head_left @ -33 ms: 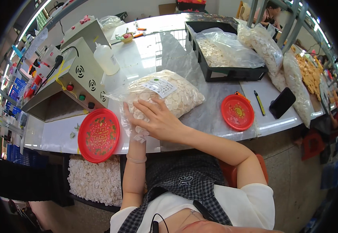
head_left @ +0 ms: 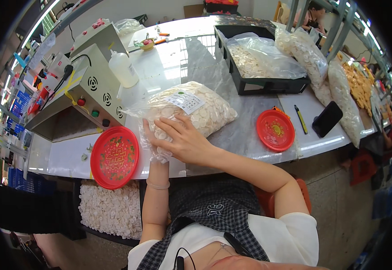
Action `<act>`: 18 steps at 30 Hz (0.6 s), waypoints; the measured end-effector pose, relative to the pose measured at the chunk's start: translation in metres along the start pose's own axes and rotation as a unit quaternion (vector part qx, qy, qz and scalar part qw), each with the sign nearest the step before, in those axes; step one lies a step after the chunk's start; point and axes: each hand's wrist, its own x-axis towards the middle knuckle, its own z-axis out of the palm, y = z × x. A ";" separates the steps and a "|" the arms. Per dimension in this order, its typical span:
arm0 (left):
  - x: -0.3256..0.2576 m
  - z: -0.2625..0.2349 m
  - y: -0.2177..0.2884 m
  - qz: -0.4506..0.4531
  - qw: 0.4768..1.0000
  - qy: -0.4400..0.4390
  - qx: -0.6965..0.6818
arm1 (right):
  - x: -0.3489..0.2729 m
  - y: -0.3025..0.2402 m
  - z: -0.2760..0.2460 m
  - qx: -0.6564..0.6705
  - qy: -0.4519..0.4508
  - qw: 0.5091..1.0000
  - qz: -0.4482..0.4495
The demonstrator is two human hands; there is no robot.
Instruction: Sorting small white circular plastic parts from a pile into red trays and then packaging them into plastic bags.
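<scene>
In the head view, a clear bag of pale flat discs (head_left: 214, 112) lies on the counter (head_left: 313, 146) in front of the person, its white label (head_left: 185, 101) facing up and its loose mouth gathered toward the left. The right hand (head_left: 184, 141) rests over the bag's near end, its fingers spread and slightly bent, the thumb apart from them. The left hand (head_left: 156, 153) is under or inside the crumpled film at the mouth, which drapes down to the wrist.

The step in hand looks like handling the bag's opening. The next move probably calls for a sure hold on the slack film, without tipping out the discs.

The left fingers are mostly hidden by film and by the right hand, so I cannot tell whether they grip anything. Glare on the plastic blurs the edge of the mouth. The inside of the metal machine (head_left: 92, 90) is dark, and clear film partly covers what lies in the black crate (head_left: 272, 86).
</scene>
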 end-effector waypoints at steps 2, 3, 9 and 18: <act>0.013 -0.013 0.002 -0.119 0.977 0.023 -0.175 | -0.004 0.000 0.009 -0.031 0.022 0.999 -0.012; 0.015 -0.016 0.002 -0.100 0.984 -0.011 -0.145 | -0.005 -0.001 0.010 -0.024 0.044 0.999 -0.018; 0.015 -0.047 -0.012 -0.111 0.953 -0.082 -0.269 | 0.008 0.001 0.016 0.073 0.158 0.982 0.074; -0.017 0.056 -0.049 -0.336 0.898 -0.137 -0.249 | 0.083 0.040 -0.013 0.315 0.331 0.838 0.298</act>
